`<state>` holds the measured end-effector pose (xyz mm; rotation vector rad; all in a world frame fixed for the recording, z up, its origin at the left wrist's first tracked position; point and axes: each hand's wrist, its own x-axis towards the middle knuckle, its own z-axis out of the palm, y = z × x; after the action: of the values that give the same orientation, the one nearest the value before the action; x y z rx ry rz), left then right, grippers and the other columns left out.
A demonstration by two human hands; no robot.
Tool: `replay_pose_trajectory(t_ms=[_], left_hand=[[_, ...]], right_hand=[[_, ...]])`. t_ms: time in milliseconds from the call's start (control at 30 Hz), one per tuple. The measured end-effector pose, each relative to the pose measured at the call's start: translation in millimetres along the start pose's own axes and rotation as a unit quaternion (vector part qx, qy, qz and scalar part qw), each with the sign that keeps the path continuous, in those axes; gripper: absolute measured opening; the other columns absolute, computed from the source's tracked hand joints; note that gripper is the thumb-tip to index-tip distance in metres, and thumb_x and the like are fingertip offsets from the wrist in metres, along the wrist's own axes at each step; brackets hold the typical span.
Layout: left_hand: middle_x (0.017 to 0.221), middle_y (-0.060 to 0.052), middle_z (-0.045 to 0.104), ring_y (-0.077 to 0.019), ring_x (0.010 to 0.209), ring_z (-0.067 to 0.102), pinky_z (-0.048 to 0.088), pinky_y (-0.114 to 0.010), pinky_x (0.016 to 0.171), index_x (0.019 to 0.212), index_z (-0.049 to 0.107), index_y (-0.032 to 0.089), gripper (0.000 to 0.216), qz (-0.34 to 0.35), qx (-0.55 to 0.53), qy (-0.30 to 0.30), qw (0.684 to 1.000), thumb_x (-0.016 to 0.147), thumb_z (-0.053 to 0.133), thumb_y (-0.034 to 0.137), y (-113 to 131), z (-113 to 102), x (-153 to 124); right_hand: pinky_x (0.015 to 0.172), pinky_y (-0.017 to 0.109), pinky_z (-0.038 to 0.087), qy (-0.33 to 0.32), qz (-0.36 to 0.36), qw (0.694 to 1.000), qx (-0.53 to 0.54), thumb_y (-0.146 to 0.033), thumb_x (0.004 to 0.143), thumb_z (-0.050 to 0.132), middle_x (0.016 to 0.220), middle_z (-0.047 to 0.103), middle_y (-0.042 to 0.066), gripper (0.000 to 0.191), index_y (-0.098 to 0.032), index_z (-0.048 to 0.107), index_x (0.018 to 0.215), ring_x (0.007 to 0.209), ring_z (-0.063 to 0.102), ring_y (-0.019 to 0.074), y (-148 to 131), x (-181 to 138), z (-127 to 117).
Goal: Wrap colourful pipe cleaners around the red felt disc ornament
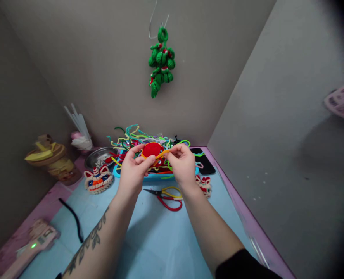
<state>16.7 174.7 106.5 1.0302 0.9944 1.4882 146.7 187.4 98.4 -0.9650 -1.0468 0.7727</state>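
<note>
My left hand [133, 166] pinches a red, round, fuzzy disc [152, 148] between thumb and fingers, holding it up over the tray. Around its lower edge runs an orange pipe cleaner [161, 154], whose end sits in the closed fingers of my right hand [184, 162]. Below both hands, scissors [161, 192] with one yellow and one red handle lie on the blue mat. Behind the hands a blue tray [157, 177] is heaped with pipe cleaners [131, 133] of many colours.
Lion-head figures [99, 180] [204, 186] flank the tray. A metal bowl [97, 157], a lidded cup [55, 161] and a pink glue gun [29, 248] are at left, with a black pipe cleaner [73, 217]. A dark phone [206, 162] lies right. Green figures [161, 62] hang above.
</note>
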Motion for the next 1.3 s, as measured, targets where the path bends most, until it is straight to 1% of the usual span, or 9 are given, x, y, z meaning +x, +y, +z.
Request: replay_pose_trajectory(t_ms=[167,367,467,567,700,833,967,1067,1300], left_hand=[[0.057,0.005,0.061,-0.0034,0.037,0.042,0.027,-0.012,0.037,0.113,0.050,0.017,0.062,0.002,-0.011,-0.012,1.000,0.060,0.080,0.028,1,-3,1],[0.059,0.003,0.063,-0.0040,0.039,0.045,0.027,-0.013,0.036,0.112,0.051,0.017,0.062,0.005,-0.020,-0.016,1.000,0.059,0.081,0.030,-1,-3,1],[0.066,0.000,0.067,-0.0068,0.045,0.054,0.030,-0.013,0.038,0.113,0.051,0.018,0.064,-0.002,-0.028,-0.011,1.000,0.058,0.081,0.030,1,-2,1],[0.072,-0.002,0.070,-0.0097,0.051,0.060,0.034,-0.014,0.041,0.114,0.050,0.019,0.066,-0.015,-0.045,-0.018,0.999,0.057,0.081,0.029,3,-2,1],[0.065,0.000,0.068,-0.0062,0.041,0.052,0.030,-0.013,0.037,0.113,0.050,0.017,0.064,-0.011,-0.055,-0.016,0.998,0.058,0.081,0.027,4,-1,2],[0.058,0.004,0.064,-0.0047,0.036,0.047,0.029,-0.013,0.035,0.111,0.050,0.017,0.060,0.027,-0.055,0.023,0.998,0.060,0.079,0.027,-1,-1,4],[0.060,0.005,0.063,-0.0077,0.043,0.055,0.040,-0.015,0.042,0.111,0.049,0.020,0.055,0.090,-0.041,0.075,0.992,0.064,0.077,0.025,-6,-1,2],[0.071,0.001,0.067,-0.0129,0.056,0.064,0.049,-0.020,0.050,0.110,0.048,0.021,0.053,0.111,-0.030,0.084,0.990,0.065,0.076,0.025,-8,1,-2],[0.067,0.003,0.064,-0.0104,0.052,0.058,0.047,-0.020,0.052,0.107,0.049,0.022,0.048,0.165,0.010,0.114,0.980,0.067,0.074,0.023,-5,-1,-4]], right_hand=[[0.053,0.022,0.039,-0.100,0.011,0.994,-0.048,-0.024,0.064,0.070,0.058,0.054,-0.006,0.018,-0.019,0.053,0.066,0.053,0.050,0.0095,-8,2,-10],[0.065,0.030,0.047,-0.135,-0.049,0.977,-0.157,-0.024,0.072,0.064,0.068,0.064,0.000,0.005,-0.020,0.062,0.069,0.066,0.058,0.0155,-16,-1,-15],[0.092,0.041,0.042,-0.113,-0.135,0.953,-0.246,-0.021,0.069,0.068,0.103,0.068,0.005,0.003,-0.022,0.067,0.066,0.103,0.056,0.0231,-20,-1,-16],[0.107,0.048,0.028,-0.117,-0.140,0.942,-0.281,-0.023,0.067,0.072,0.135,0.052,0.004,0.003,-0.023,0.070,0.064,0.128,0.040,0.0273,-22,0,-18],[0.110,0.051,0.021,-0.137,-0.078,0.952,-0.262,-0.025,0.067,0.072,0.145,0.041,0.004,0.003,-0.023,0.071,0.064,0.135,0.032,0.0289,-20,1,-17],[0.109,0.053,0.022,-0.119,-0.048,0.966,-0.223,-0.025,0.067,0.070,0.144,0.040,0.007,0.008,-0.022,0.071,0.075,0.135,0.033,0.0297,-11,-4,-9],[0.108,0.051,0.027,-0.108,-0.054,0.971,-0.206,-0.020,0.062,0.071,0.138,0.044,0.010,0.028,-0.023,0.064,0.090,0.133,0.035,0.0289,0,-14,8],[0.109,0.047,0.030,-0.098,-0.051,0.980,-0.165,-0.022,0.069,0.066,0.134,0.048,0.010,0.032,-0.022,0.058,0.100,0.131,0.039,0.0254,9,-22,20],[0.111,0.043,0.031,-0.152,-0.084,0.979,-0.103,-0.032,0.081,0.059,0.141,0.044,0.011,0.052,-0.021,0.045,0.130,0.135,0.036,0.0244,12,-33,29]])
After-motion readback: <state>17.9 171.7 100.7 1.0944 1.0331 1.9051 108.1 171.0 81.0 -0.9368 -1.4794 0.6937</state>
